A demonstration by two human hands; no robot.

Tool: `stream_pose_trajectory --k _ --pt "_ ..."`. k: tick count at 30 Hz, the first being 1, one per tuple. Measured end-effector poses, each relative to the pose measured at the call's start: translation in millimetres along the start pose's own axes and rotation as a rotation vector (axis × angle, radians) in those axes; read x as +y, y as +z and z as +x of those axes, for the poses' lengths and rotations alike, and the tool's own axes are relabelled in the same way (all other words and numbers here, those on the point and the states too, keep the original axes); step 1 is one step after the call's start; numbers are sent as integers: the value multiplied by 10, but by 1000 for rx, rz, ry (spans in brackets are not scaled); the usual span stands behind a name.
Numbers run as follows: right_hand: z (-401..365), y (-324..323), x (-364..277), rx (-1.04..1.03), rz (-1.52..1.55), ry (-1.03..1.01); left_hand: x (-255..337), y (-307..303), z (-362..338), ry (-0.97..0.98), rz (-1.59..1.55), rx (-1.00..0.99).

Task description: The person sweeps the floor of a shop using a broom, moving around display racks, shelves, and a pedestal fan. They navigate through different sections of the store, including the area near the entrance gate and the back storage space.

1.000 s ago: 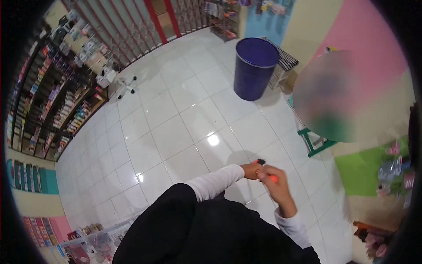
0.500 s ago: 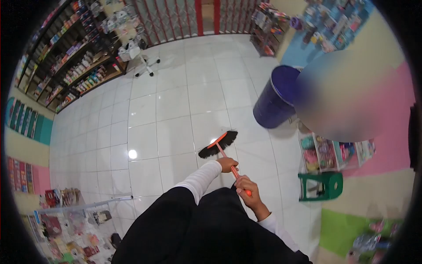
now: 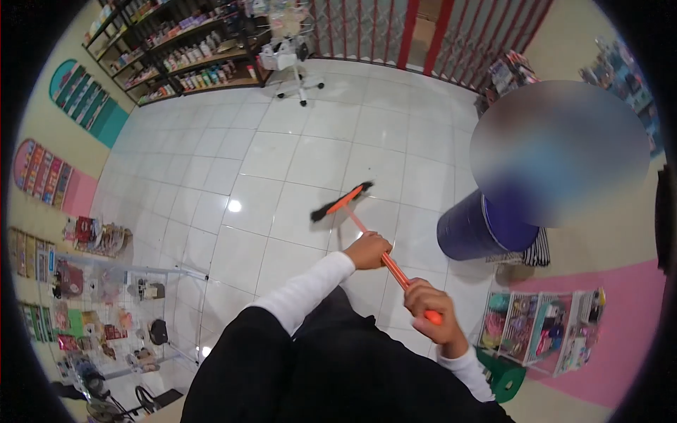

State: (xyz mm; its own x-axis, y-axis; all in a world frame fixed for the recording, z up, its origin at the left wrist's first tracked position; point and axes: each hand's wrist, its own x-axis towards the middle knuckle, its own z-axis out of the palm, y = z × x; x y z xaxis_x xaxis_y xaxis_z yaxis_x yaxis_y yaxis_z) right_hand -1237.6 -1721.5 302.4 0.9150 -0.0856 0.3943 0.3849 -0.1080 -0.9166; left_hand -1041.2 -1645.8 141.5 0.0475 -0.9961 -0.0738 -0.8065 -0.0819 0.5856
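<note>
A broom with an orange head and black bristles (image 3: 343,202) reaches out in front of me, its bristles at the white tiled floor (image 3: 271,185). My left hand (image 3: 369,251) is wrapped round the lower part of its orange handle. Near the rounded orange end, my right hand (image 3: 431,310) grips the same handle, with the tip showing past the palm. The handle slants from the lower right up to the broom head. Both arms wear white sleeves under black clothing.
A dark blue drum (image 3: 462,229) stands at the right, beside a white wire rack of goods (image 3: 525,328) and a green stool (image 3: 504,377). Shelves of bottles (image 3: 204,53) and a white wheeled stand (image 3: 300,81) are at the back. A wire display rack (image 3: 120,282) fills the left.
My view has turned and shifted. The broom head has swung ahead, its bristles now trailing to the far side, and both hands stay on the handle, farther apart than before.
</note>
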Motion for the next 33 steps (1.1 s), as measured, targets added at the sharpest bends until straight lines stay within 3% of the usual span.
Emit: stream_pose_trajectory --k 1,5,10,14,17,18,20,24,28,33 --pt "194 -86 -85 -97 95 -69 34 -110 -134 0 -85 122" --pt "853 -82 24 -11 619 -14 -38 -502 -698 -102 -234 312" --pt "1771 196 1058 33 599 279 -887 -352 -1347 -522 -301 423" --pt "2019 622 2064 -82 578 716 -1593 26 -1700 -870 -308 326" --pt "2110 726 2601 -300 403 695 -2054 173 -1708 -985 -363 170" --pt "2178 725 2695 -361 342 683 -2265 263 -1630 -917 -384 193" --pt "2361 527 2774 -283 285 608 -2636 396 -1343 -775 -428 242" --pt "3096 -326 2536 -195 128 634 -2731 -176 -124 -588 -530 493" --pt "3786 -991 2262 -311 -9 436 -2972 -517 1012 -223 -781 694" --pt "4412 -1692 2274 -357 -112 395 -3235 -853 2213 -222 -750 783"
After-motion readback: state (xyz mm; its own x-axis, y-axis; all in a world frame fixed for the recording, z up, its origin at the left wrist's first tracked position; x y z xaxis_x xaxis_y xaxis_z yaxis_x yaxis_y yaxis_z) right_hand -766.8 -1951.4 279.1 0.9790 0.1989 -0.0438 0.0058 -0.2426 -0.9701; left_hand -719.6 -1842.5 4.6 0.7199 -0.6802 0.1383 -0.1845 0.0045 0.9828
